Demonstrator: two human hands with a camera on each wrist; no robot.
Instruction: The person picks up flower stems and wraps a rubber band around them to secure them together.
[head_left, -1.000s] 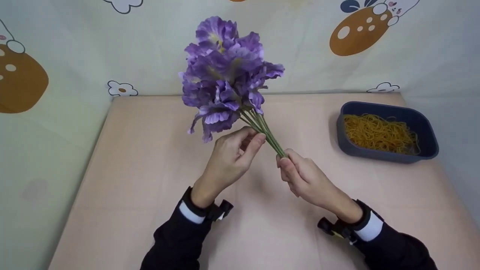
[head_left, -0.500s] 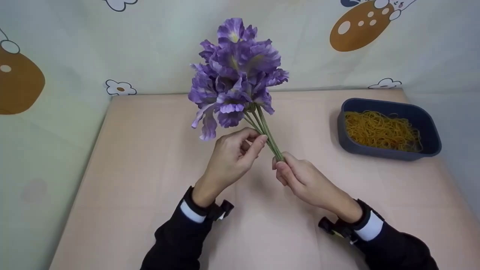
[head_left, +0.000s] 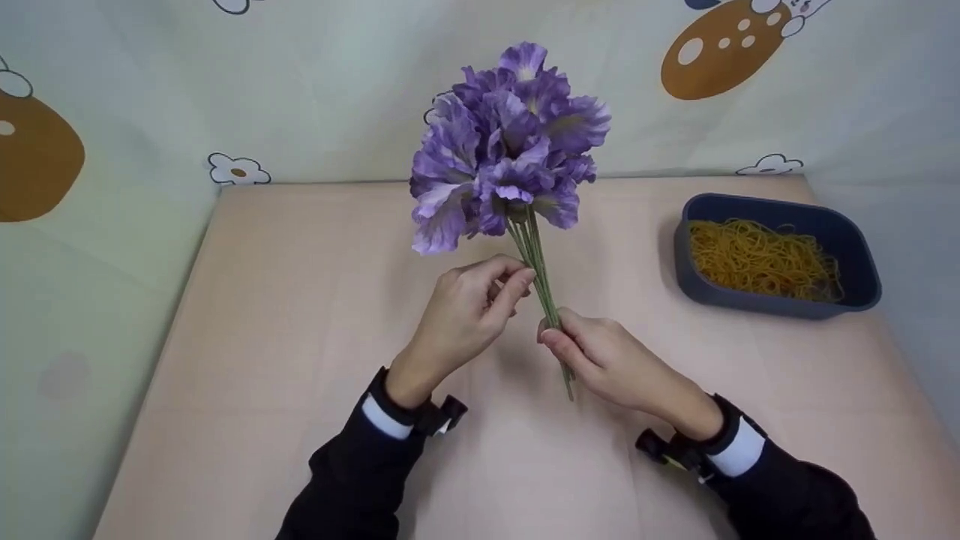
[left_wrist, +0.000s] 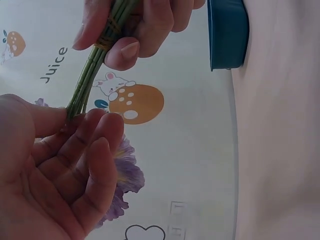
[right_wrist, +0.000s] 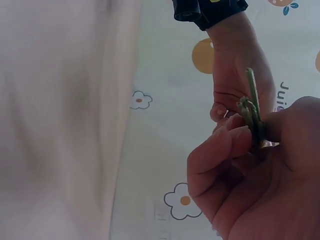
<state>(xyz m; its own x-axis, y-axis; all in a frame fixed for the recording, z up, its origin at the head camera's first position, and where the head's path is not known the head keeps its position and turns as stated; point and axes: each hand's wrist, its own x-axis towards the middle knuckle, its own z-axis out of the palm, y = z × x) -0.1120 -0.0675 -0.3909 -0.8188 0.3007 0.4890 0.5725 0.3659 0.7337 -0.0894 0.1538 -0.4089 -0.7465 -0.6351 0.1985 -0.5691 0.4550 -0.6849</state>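
A bunch of purple artificial irises [head_left: 510, 154] is held up over the table, blossoms at the top and nearly upright. My left hand [head_left: 471, 315] pinches the green stems [head_left: 531, 236] below the blossoms between thumb and fingertips. Lower down, my right hand [head_left: 619, 360] grips the same stems, their ends poking out beneath it. Yellow rubber bands [left_wrist: 106, 40] circle the stems at the right hand's fingers in the left wrist view. Cut stem ends [right_wrist: 251, 85] of uneven length show in the right wrist view.
A dark blue bin [head_left: 765, 300] of loose yellow rubber bands [head_left: 761, 259] stands at the table's back right. Behind the pink table [head_left: 300, 300] hangs a pale printed cloth [head_left: 330, 90], which also covers the sides.
The irises have swung right and stand more upright. The right hand has shifted slightly left and down, and stem ends now show below it. The left hand stays at the stems.
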